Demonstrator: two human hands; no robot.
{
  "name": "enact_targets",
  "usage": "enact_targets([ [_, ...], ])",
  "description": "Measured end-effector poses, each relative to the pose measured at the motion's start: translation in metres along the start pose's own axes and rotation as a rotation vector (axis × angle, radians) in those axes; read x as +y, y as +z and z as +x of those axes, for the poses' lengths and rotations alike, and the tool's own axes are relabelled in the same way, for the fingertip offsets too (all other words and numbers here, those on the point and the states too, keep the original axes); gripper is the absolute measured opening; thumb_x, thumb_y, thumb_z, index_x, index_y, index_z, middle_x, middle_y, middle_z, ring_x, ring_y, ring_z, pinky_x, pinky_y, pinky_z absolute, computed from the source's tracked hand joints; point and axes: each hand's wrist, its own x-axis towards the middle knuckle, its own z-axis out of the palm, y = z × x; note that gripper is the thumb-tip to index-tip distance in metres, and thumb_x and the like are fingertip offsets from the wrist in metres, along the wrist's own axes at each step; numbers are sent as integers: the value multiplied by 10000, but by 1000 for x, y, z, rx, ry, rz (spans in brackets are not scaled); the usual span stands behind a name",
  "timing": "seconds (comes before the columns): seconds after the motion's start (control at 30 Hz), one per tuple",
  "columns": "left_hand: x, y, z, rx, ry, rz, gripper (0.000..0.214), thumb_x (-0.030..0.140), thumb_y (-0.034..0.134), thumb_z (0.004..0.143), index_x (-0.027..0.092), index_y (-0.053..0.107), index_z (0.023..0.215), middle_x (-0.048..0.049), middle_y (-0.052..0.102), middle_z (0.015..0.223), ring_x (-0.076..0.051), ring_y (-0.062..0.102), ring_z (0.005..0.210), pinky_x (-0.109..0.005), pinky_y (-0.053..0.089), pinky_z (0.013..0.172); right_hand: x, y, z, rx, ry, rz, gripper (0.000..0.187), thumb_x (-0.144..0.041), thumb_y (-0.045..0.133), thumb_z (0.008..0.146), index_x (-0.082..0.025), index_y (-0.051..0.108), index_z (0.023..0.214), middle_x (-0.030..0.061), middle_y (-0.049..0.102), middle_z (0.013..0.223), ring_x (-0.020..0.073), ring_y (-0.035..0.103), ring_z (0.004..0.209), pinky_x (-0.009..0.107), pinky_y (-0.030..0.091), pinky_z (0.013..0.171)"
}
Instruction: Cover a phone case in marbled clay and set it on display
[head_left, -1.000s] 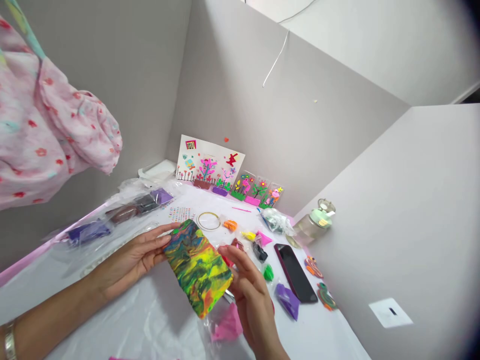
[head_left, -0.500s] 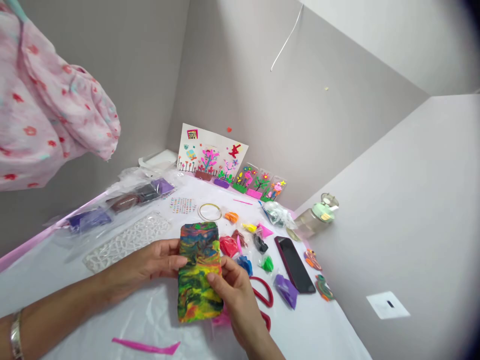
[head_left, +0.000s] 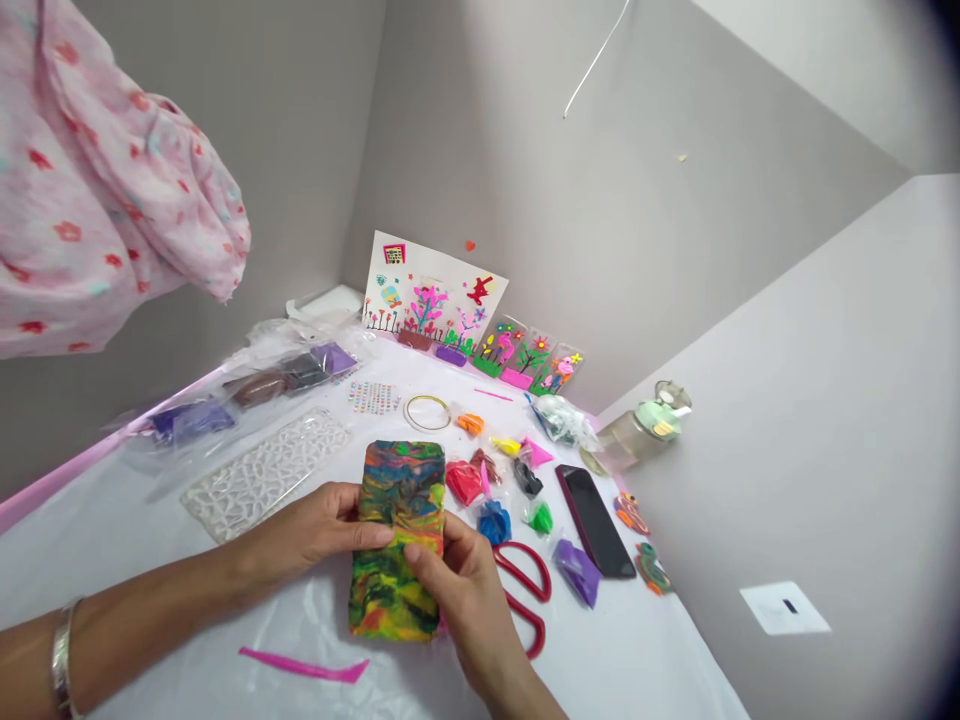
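Observation:
A flat rectangular slab covered in marbled, multicoloured clay [head_left: 399, 600] is held upright between my hands, its swirled face toward me. My left hand [head_left: 339, 522] grips its left edge, the thumb lying across the front. From the right, my right hand [head_left: 463, 575] pinches the other edge, with its thumb on the face and fingers behind. Below the slab lies a pink plastic modelling tool [head_left: 304, 666]. Red-handled scissors [head_left: 534, 572] rest just beyond my right hand, partly hidden by it. Blue clay in a wrapper [head_left: 494, 522] sits near the slab's right edge.
Small wrapped clay pieces, including red [head_left: 463, 483] and purple [head_left: 578, 572], lie around a phone [head_left: 596, 522]. A textured clear mat [head_left: 266, 472] is at left. Behind stand a decorated card [head_left: 435, 285] and a bottle [head_left: 641, 435]. Patterned cloth [head_left: 112, 190] hangs upper left.
The camera view has shifted slightly, moving the table's things a little right and up in the picture. Both thumbs have slid closer together across the slab's front. Both hands keep their hold.

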Motion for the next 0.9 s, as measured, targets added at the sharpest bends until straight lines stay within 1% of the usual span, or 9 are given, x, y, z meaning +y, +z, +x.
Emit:
enact_targets([
  [0.1,2,3,-2,13,-8,17,350,413,827,792,231,820,1090,-63,826,1081,-319,748,1045,-394,541,966,0,4,-1,4,4,-29,365,-458,849,765,-209,788,1024,48,785,907,256,737,849,386,580,831],
  [0.17,3,6,-2,23,-9,7,349,407,833,785,218,822,1079,-70,826,1078,-319,751,1036,-400,543,968,0,6,-2,27,5,-30,352,-459,853,758,-203,790,991,39,781,860,240,729,768,376,585,782],
  [0.23,3,8,-2,33,-4,-7,353,403,835,783,210,819,1079,-78,824,1088,-317,750,1037,-406,537,982,0,6,-2,43,4,-27,350,-455,857,751,-200,789,981,36,780,843,235,725,739,370,586,756],
  [0.33,2,7,-1,26,11,-20,370,409,849,761,208,815,1070,-84,824,1083,-319,749,1037,-413,538,986,2,5,-1,52,1,-23,357,-444,855,753,-197,787,1002,44,783,867,245,732,778,370,586,771],
  [0.4,1,6,-1,24,2,-18,363,407,838,771,210,811,1075,-80,825,1080,-321,747,1048,-412,539,985,3,5,-1,50,-2,-25,366,-450,853,753,-197,788,1009,49,784,873,249,734,790,371,586,778],
  [0.57,3,6,-4,44,-27,-7,344,390,827,790,219,811,1088,-62,826,1078,-304,751,1025,-373,538,963,3,8,-1,28,-16,-47,383,-472,848,751,-200,790,1015,53,784,888,255,732,796,377,587,776],
  [0.73,0,6,-2,23,-9,-36,370,405,843,777,223,813,1098,-62,822,1090,-304,746,1023,-386,534,972,3,7,-2,34,-20,-52,345,-456,833,776,-204,779,1005,47,783,892,247,727,780,369,582,759],
  [0.9,-2,5,-3,20,-29,-36,361,401,829,791,206,815,1094,-67,830,1036,-295,750,989,-356,545,912,6,7,-2,26,5,-45,369,-476,850,754,-199,776,986,50,785,895,244,721,766,376,575,761],
])
